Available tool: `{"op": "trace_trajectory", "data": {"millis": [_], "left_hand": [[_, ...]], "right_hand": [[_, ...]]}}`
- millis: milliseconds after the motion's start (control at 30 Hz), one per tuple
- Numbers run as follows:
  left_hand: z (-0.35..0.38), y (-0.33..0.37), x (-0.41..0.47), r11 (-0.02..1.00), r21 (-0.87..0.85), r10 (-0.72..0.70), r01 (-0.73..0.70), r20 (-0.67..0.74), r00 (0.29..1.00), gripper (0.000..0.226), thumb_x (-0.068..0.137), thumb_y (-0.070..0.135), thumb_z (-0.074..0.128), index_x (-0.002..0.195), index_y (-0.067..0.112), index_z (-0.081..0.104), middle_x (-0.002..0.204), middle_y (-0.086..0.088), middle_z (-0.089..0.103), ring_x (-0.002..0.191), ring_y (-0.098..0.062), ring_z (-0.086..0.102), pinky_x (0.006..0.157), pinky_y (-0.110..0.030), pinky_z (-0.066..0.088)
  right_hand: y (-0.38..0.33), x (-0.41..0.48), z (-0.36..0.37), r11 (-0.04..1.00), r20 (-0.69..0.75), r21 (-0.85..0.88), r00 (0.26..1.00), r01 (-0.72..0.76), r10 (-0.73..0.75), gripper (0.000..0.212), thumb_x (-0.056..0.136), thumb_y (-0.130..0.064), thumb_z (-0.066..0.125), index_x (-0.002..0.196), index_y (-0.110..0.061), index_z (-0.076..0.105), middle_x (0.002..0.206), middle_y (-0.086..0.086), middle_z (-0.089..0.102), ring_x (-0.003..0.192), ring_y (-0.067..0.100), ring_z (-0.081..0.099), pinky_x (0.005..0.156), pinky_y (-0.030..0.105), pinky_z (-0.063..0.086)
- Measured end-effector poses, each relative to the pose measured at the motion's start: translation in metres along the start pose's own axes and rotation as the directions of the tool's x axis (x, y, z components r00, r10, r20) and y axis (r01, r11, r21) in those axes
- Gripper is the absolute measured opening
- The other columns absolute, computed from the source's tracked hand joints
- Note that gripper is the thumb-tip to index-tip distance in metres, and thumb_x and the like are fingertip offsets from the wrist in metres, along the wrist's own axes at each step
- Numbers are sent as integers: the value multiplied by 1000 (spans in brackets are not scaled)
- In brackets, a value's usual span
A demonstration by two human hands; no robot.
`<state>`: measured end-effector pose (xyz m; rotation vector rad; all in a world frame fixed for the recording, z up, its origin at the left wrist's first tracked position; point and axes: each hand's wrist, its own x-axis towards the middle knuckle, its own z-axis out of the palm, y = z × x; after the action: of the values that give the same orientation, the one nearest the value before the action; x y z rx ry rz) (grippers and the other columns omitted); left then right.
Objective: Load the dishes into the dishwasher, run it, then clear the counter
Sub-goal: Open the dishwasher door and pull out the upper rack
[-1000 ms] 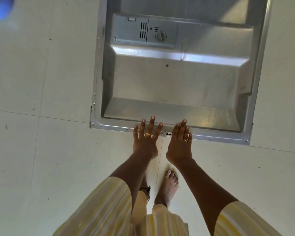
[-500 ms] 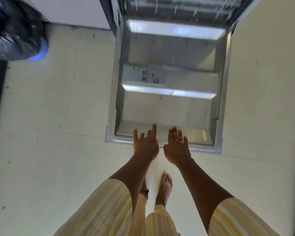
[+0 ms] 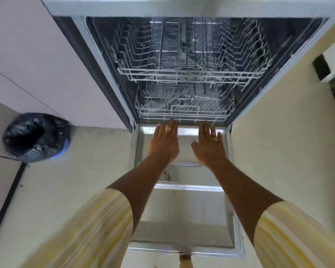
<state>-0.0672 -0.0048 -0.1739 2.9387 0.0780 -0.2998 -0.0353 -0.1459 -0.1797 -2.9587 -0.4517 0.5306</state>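
Pale floor tiles (image 3: 66,180) surround the station. I read both hands as released: left hand (image 3: 165,140) and right hand (image 3: 209,146) reach forward with fingers straight, holding nothing. Their tips are near the front rail of the lower rack (image 3: 184,111); I cannot confirm contact. Beneath them lies the lowered door (image 3: 191,219) of the dishwasher (image 3: 182,8). No dishes are in view. Judged step: preparing to load. Next move: grip the rail with both hands and draw the rack out level.

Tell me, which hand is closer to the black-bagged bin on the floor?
Left. The left hand is over the open dishwasher door, to the right of the bin; the right hand is beside it, farther from the bin.
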Motion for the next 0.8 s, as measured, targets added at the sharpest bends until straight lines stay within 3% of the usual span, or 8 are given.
{"op": "trace_trajectory", "data": {"millis": [67,233,467,633,800], "left_hand": [[-20,3,34,1000,5,-20,20,-5,1000,63,100,27,31,148,7,-4,157,-10,-7,145,-29,-5,116,-39,-3],[-64,4,105,998,30,-44,47,-76,996,67,100,31,32,147,5,-9,156,-11,-14,144,-29,-12,115,-39,-6],[-68,-14,147,998,32,-60,60,-23,998,69,99,31,35,148,7,-5,157,-11,-8,144,-29,-8,116,-39,-2],[-52,-16,144,994,-74,-85,80,-64,994,70,97,20,40,148,10,-7,158,-8,-6,144,-28,-11,115,-39,-4],[-52,-8,136,991,-99,-104,94,-101,989,66,97,15,40,149,7,1,157,-10,2,145,-29,-6,116,-40,0]], "right_hand": [[5,30,-26,1000,-26,-15,1000,-18,17,68,97,-34,31,148,-6,-5,156,11,-11,145,25,-8,116,41,-2],[15,94,-75,998,-114,-68,993,8,-15,73,98,-37,34,146,-4,-10,155,11,-16,143,25,-14,115,41,-8],[5,145,-92,998,-115,-2,991,63,-63,80,96,-33,44,147,-2,-10,155,14,-17,143,27,-14,115,42,-7],[-2,148,-81,997,-161,73,987,27,-15,68,95,-13,43,147,0,1,156,16,-5,144,30,-7,117,40,-2],[-8,141,-84,996,-187,85,982,-18,33,56,96,-9,37,145,2,11,154,18,11,143,31,5,117,39,4]]}}
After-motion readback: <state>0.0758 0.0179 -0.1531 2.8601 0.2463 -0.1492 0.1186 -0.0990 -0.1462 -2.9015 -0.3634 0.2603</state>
